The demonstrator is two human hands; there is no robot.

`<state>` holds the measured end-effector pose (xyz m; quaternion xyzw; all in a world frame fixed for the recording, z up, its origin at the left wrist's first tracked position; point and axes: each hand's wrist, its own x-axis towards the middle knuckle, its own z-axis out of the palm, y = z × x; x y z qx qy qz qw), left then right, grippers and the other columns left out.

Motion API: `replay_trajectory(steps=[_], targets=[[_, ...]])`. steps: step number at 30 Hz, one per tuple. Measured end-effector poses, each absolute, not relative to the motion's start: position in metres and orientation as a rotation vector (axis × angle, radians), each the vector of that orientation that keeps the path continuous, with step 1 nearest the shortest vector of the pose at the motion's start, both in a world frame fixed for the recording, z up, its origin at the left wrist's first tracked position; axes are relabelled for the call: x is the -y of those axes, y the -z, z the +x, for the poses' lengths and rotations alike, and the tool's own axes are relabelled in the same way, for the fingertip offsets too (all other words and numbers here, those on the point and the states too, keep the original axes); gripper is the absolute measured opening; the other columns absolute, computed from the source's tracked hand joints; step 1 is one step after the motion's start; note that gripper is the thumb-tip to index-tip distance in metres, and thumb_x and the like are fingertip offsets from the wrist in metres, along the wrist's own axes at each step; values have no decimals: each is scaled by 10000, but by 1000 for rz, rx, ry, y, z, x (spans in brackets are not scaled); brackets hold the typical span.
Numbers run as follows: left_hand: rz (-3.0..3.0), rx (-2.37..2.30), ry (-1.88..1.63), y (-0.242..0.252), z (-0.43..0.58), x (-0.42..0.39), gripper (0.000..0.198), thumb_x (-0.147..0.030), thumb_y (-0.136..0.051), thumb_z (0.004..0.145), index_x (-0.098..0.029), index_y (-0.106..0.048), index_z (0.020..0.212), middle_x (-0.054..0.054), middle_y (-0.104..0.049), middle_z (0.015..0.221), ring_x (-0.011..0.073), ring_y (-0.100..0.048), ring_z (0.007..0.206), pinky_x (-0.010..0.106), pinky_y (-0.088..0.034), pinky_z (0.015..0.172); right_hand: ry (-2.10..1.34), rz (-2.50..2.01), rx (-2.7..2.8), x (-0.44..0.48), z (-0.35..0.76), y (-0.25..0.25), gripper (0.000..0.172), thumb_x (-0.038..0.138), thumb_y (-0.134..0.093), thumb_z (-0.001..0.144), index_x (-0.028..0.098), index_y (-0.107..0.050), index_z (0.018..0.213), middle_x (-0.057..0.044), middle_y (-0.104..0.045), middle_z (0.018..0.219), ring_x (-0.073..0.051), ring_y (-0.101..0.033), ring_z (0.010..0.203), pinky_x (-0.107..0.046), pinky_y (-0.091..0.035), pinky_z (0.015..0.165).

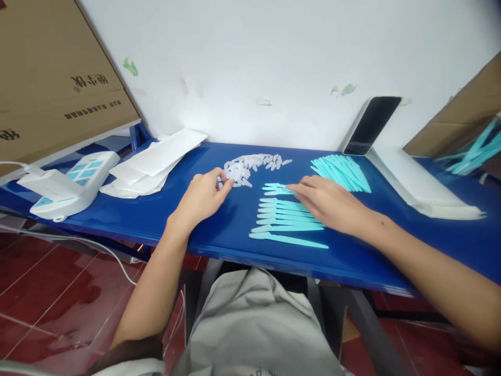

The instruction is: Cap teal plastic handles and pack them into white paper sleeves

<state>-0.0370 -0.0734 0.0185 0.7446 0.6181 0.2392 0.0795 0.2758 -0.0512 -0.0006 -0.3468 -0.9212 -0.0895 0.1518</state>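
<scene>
Head view: pale pieces (237, 172), turquoise sticks (287, 216), blue surface (219, 230)
Left hand (201, 198): fingers narrow, right at pieces; hold unclear
Right hand (331, 201): fingers touching sticks, can't tell grip

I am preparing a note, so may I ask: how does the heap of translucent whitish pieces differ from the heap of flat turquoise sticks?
Colour: the whitish heap is pale; the turquoise heap is bright blue-green.
Size: pieces in the whitish heap are much shorter than sticks in the turquoise heap.
Place: the whitish heap lies beside the left hand; the turquoise heap, beyond the right hand.
Both lie loosely on the blue table.
</scene>
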Motion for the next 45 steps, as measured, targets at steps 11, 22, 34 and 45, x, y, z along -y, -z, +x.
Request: replay_trajectory(steps=[11,22,34,45], targets=[[2594,-1720,-307,5,-31,74,532,-462,-354,1080,-202,-588,1480,155,-614,1121,329,-611,1081,449,-476,976,269,-970,2696,52,269,5,365,242,-403,1069,127,-745,1126,-137,-709,977,-272,-624,867,-404,-448,752],[2669,-1796,-343,8,-26,75,504,-447,-427,1070,-136,-648,1399,176,-570,1156,350,-522,1116,503,-459,1006,252,-1096,2693,39,274,11,383,194,-399,1052,105,-751,1172,-145,-696,1035,-280,-627,869,-416,-492,743],[2645,-1588,-431,2,-27,71,214,-215,-504,1017,-164,-711,1032,104,-676,1043,286,-604,1016,437,-474,934,191,-1203,2647,32,277,13,340,200,-455,1038,140,-788,1067,-146,-735,1066,-301,-682,942,-424,-530,778],[2473,-1759,-421,1,-28,71,217,-345,-594,1015,-173,-689,924,88,-717,961,284,-656,940,416,-478,896,-93,-1317,2473,23,283,21,283,167,-511,992,139,-757,1127,-144,-727,1050,-314,-665,1022,-442,-520,911]])
